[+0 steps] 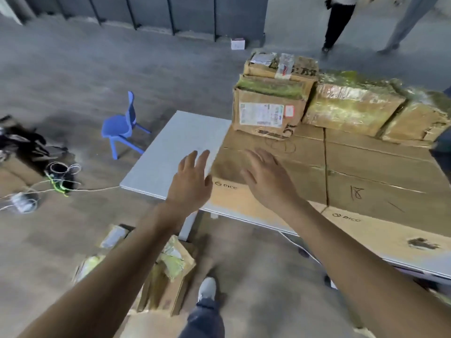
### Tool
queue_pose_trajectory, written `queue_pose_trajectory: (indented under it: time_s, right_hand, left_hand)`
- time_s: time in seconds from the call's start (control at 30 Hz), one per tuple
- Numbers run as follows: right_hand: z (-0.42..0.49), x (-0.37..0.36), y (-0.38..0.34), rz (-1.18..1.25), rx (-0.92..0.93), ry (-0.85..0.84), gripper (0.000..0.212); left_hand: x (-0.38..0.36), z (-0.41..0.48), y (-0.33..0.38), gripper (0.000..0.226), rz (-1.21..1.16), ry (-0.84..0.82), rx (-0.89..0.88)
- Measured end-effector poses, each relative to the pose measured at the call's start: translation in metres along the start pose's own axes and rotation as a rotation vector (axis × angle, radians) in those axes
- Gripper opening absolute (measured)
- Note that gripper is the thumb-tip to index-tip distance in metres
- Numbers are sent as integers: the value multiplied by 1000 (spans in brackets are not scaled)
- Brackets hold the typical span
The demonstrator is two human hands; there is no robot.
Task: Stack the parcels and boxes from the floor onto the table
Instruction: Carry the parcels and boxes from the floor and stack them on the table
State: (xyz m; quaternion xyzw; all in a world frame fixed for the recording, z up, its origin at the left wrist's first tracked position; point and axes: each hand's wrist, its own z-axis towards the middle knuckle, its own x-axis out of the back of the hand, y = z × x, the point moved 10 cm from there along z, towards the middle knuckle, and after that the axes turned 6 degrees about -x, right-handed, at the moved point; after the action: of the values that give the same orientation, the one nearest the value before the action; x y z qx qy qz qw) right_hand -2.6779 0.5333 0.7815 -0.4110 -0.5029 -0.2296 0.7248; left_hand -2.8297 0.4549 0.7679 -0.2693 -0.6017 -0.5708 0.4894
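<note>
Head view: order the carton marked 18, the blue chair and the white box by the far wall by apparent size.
1. Carton marked 18
2. Blue chair
3. White box; it is also farthest away, so its true size is unsure.

I look into a bare storage or parcel-handling hall, shown by its grey concrete floor [73, 76] and the dark partition panels [151, 11] along the far wall. At right, a white table [175, 142] bears large cardboard boxes [366, 172] topped with taped, labelled parcels [268, 113], and further packages [170, 276] lie on the near floor. Loose cables [61, 176] lie at left, a blue plastic chair [122, 128] stands mid-floor, and two people [339, 20] stand far right.
</note>
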Motion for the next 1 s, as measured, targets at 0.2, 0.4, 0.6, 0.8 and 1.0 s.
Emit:
queue_pose_trajectory:
  time_s: [0.2,0.4,0.6,0.8,1.0]
  right_hand:
    - [-67,-47,-77,239,185,-102,47]
    - [-108,-124,-121,265,216,-267,48]
    - [-120,-219,-131,160,171,-460,47]
    - [-121,-322,-132,44,74,-580,51]
    - [-118,-447,-105,-197,97,-650,55]
  left_hand:
    - [-10,-116,-52,60,74,-62,186]
    - [-24,-185,-112,58,84,-111,305]
    - [-66,-218,-186,57,31,-164,420]
    - [-140,-227,-256,62,-27,-288,419]
    - [-250,-224,-330,74,175,-458,272]
